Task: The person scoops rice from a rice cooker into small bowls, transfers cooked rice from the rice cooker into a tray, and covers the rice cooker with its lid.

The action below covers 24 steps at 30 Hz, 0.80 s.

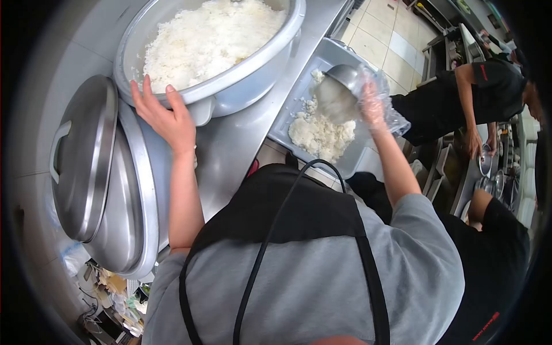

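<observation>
My left hand (167,115) rests with spread fingers on the near rim of a large grey tub (247,86), which is heaped with white cooked rice (213,43). In a clear plastic glove, my right hand (372,106) grips a metal bowl (344,75), tilted over a grey plastic bin (282,129). A pile of rice (322,137) lies in the bin below the bowl. Motion blurs the bowl and the glove, and rice seems to be leaving the bowl's mouth.
Left of me stand metal lids (86,155) over another large tub (150,190). The tubs sit on a steel counter (224,155). To my right, a person in black (494,92) handles metal bowls (486,161). Another person's black sleeve (506,230) is close by.
</observation>
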Motion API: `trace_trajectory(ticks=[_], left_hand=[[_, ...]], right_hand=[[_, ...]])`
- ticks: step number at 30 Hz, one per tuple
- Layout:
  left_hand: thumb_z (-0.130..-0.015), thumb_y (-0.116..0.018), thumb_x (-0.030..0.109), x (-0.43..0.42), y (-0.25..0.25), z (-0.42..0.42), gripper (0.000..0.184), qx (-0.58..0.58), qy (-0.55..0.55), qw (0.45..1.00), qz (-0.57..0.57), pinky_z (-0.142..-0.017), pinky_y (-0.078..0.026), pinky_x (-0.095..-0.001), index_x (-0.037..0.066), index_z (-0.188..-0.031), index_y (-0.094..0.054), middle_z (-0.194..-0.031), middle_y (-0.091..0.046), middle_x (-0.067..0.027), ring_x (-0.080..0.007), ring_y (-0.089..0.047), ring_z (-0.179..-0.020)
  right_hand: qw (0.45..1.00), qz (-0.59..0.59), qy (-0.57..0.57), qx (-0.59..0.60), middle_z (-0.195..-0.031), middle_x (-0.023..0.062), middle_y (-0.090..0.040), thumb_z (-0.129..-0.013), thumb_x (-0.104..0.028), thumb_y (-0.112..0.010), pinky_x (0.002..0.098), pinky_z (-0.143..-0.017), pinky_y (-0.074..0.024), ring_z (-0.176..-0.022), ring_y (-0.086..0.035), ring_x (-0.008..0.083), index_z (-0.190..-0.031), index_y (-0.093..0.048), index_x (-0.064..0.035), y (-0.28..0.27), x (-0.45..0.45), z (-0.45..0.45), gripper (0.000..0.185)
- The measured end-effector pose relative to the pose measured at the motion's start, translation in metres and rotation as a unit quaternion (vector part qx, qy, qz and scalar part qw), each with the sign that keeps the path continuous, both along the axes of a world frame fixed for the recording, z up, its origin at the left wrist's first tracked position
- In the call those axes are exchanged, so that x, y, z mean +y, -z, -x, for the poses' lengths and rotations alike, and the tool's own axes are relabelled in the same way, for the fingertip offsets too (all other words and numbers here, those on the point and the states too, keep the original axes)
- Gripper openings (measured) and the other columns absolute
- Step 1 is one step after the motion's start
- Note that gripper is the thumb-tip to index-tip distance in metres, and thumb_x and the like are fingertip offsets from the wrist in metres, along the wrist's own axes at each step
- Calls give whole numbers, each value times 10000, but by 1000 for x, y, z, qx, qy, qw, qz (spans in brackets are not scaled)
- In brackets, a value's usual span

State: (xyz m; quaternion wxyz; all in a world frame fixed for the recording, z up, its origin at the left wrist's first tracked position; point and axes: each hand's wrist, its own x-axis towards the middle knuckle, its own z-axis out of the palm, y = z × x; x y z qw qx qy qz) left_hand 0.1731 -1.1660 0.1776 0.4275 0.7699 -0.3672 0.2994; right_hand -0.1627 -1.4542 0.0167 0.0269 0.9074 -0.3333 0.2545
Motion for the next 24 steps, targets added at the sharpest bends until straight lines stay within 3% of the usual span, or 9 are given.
trace_trajectory(ticks=[7, 8, 10, 11, 13, 16, 18, 21, 24], left_hand=[[-856, -457, 179, -2, 0, 1, 399, 0, -5, 1000, -5, -969, -234, -448, 7, -1212, -402, -1330, -273, -212, -367, -275, -1198], [-856, -457, 179, -3, 0, 1, 399, -2, -9, 1000, -4, -969, -234, -448, 7, -1212, -402, -1330, -273, -212, -367, -275, -1198], [-852, -462, 178, -1, 0, 0, 394, -9, -14, 1000, -9, -973, -235, -447, 7, -1204, -414, -1314, -299, -216, -369, -288, -1194], [-852, -462, 178, -1, 1, -2, 394, -16, -29, 999, -3, -973, -235, -447, 7, -1204, -414, -1314, -299, -216, -369, -288, -1194], [-841, -471, 170, -1, 3, -7, 387, -31, -25, 999, -19, -979, -234, -450, 5, -1190, -429, -1285, -341, -216, -374, -312, -1182], [-824, -487, 154, 1, 5, -10, 339, -32, -45, 998, -6, -982, -230, -463, 12, -1132, -491, -1241, -408, -193, -375, -327, -1175], [-809, -496, 138, 2, 6, -11, 260, -22, -43, 998, -45, -981, -228, -476, 16, -1030, -560, -1205, -455, -165, -374, -327, -1181], [-832, -469, 127, 2, 2, -6, 211, 13, -44, 999, -23, -990, -237, -433, 36, -963, -608, -1195, -484, -133, -356, -316, -1201], [-801, -496, 119, 2, 3, -5, 157, 15, -56, 998, -8, -986, -232, -472, 43, -888, -602, -1179, -489, -136, -357, -329, -1193]], right_hand=[[996, 9, 49, -75, -1341, 188, -297, -830, -105, -401, 412, -1008, -257, -1224, -320, 307, -1346, -260, -153, -3, -23, 0, 537], [927, -270, 108, -237, -1102, 157, -422, -803, -82, -419, 403, -823, -348, -989, -427, 274, -1352, -252, -143, -5, -38, 14, 577], [903, -293, 214, -228, -714, 44, -515, -745, -37, -442, 374, -521, -403, -599, -473, 209, -1355, -248, -101, -17, -51, 21, 644], [914, -237, 314, -98, -706, 49, -515, -748, -51, -455, 361, -560, -421, -618, -484, 201, -1361, -216, -75, -52, -62, 13, 658], [875, -290, 152, -357, -769, 70, -554, -750, -175, -500, 331, -618, -436, -691, -500, 211, -1185, -458, -10, 10, -193, 59, 468], [983, -152, 77, -62, -924, 104, -560, -798, -183, -484, 334, -743, -418, -856, -513, 228, -1122, -515, -39, -130, -121, -23, 356], [992, -61, -79, 81, -1028, 127, -564, -831, -188, -473, 336, -826, -407, -966, -521, 240, -1081, -552, -58, -186, -85, -109, 293], [947, -128, -295, 5, -1126, 152, -539, -839, -187, -465, 345, -883, -387, -1040, -508, 259, -1159, -494, -86, -216, -55, -252, 337], [949, -88, -300, 50, -1057, 185, -557, -829, -198, -441, 394, -782, -435, -924, -552, 298, -1249, -369, -107, -215, -3, -389, 436]])
